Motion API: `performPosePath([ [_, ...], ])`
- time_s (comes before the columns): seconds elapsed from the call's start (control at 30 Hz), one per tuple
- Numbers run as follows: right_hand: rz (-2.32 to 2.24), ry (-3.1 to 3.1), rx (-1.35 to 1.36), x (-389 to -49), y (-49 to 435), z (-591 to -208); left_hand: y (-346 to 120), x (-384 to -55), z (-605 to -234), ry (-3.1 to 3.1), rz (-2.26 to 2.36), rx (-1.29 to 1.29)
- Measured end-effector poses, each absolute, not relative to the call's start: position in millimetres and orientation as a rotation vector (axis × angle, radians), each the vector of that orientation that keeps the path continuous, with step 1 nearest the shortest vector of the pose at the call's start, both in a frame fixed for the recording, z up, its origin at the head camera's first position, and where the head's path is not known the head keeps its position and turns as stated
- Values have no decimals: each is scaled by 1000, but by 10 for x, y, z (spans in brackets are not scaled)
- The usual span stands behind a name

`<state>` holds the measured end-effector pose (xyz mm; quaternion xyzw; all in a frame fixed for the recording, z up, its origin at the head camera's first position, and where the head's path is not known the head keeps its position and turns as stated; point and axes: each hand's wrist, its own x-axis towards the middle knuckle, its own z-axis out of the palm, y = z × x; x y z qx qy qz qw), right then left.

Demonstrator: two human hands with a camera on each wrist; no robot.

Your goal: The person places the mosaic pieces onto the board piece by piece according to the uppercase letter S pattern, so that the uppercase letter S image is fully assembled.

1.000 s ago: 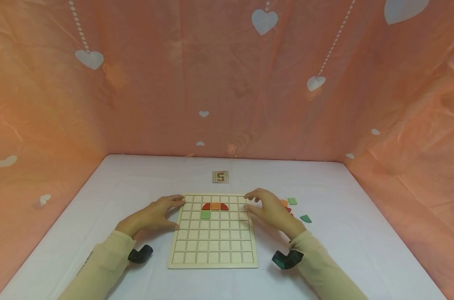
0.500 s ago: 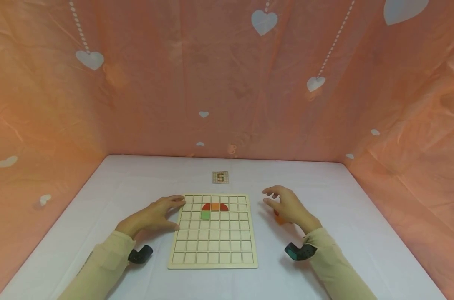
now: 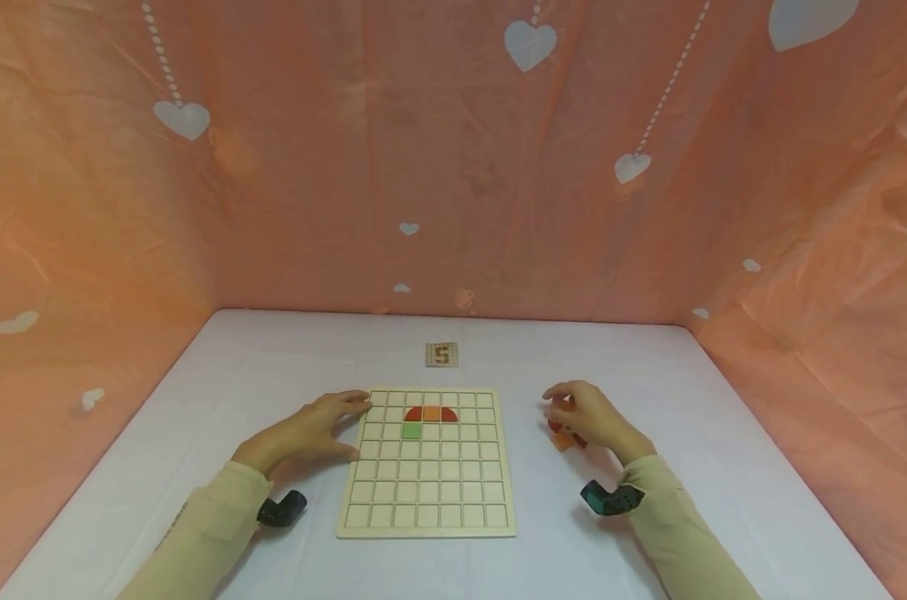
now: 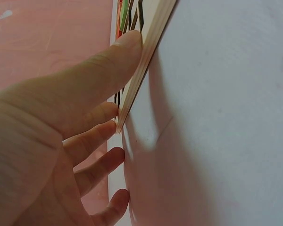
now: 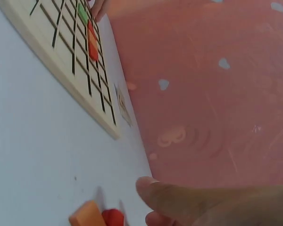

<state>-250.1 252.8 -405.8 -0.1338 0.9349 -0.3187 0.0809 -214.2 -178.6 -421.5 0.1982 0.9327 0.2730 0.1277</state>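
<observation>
The left hand (image 3: pixel 311 429), its grip wide with fingers spread, touches the left edge of a pale wooden board with a square grid (image 3: pixel 428 492), lying on the white surface (image 3: pixel 273 358) between both hands. An orange square (image 3: pixel 432 413) sits in the grid between two rounded red pieces (image 3: pixel 413 414), a light-green square (image 3: pixel 412 431) just nearer the person. The right hand (image 3: pixel 594 421) hovers by a loose orange piece (image 5: pixel 87 214) and a loose red piece (image 5: pixel 113 217); whether its grip holds one, I cannot tell.

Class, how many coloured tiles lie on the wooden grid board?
4: left red quarter-circle, orange square and right red quarter-circle in one row; green square below the left one.
</observation>
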Motion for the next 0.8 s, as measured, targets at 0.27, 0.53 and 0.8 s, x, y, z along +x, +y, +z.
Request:
performPosePath([
  [0.27, -816, 2842, -365, -2505, 2595, -4086, -1786, -2145, -4202, 2710, 799, 611],
  [0.53, -819, 2802, -319, -2498, 2612, -4094, -1788, -2144, -4187, 2707, 804, 596],
  [0.8, -842, 2785, -340, -2485, 2606, -4100, -1788, -2131, -4185, 2714, 804, 597],
])
